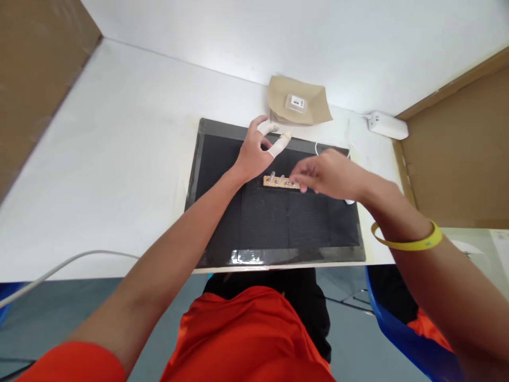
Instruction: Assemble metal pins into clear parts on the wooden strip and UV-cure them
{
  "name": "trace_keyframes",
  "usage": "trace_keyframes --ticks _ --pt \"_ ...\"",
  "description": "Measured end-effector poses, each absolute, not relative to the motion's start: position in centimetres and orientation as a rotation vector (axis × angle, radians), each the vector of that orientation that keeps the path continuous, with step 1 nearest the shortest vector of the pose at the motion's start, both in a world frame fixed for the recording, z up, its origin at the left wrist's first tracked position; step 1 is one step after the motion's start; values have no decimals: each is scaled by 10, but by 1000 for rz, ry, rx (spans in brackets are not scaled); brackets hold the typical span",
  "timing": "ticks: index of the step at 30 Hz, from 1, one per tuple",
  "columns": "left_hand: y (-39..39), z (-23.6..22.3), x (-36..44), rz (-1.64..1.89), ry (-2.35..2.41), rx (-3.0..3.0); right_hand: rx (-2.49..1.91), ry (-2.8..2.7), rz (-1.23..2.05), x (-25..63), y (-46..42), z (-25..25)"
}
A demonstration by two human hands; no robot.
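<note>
A small wooden strip point(282, 182) lies across the black ribbed mat point(262, 217), with shiny round fittings along it. Two short clear pegs point(272, 176) stick up from its left half. My left hand point(256, 149) hovers just beyond the strip, fingers spread and holding nothing; white covers sit on two of its fingers. Over the strip's right end, my right hand point(324, 172) has its fingertips pinched together. Whatever lies between those fingertips is hidden, and so is that end of the strip.
Behind the mat, a brown paper tray point(310, 115) holds a small clear box with a white label point(297, 103). A white power strip point(387, 125) sits at the back right. Cardboard walls point(461, 143) flank the white table. A pale cable point(79, 257) crosses its front left edge.
</note>
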State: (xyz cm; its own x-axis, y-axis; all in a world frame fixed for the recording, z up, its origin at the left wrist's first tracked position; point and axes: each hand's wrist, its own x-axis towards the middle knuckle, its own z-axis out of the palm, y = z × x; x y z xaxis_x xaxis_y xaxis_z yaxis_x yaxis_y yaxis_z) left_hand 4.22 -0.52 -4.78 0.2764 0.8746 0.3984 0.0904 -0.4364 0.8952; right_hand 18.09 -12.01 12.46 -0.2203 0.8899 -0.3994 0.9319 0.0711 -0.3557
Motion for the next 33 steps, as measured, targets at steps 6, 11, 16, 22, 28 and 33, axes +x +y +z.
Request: trace_keyframes --ticks 6,11,16,22,28,33 --pt "-1 -42 41 1209 883 1708 2196 2177 -942 203 -152 127" --pt "-1 -39 42 1219 875 1687 2370 2139 -814 218 -146 123" --pt "-4 -33 42 1199 903 1690 2048 2093 -868 211 -133 130" --pt "-7 -29 40 1194 935 1688 2080 2069 -833 213 -116 129" --pt "-5 -32 37 1175 893 1713 2068 2157 -743 215 -110 126" --pt "-3 -39 36 1237 860 1714 1832 2120 -923 213 -112 126"
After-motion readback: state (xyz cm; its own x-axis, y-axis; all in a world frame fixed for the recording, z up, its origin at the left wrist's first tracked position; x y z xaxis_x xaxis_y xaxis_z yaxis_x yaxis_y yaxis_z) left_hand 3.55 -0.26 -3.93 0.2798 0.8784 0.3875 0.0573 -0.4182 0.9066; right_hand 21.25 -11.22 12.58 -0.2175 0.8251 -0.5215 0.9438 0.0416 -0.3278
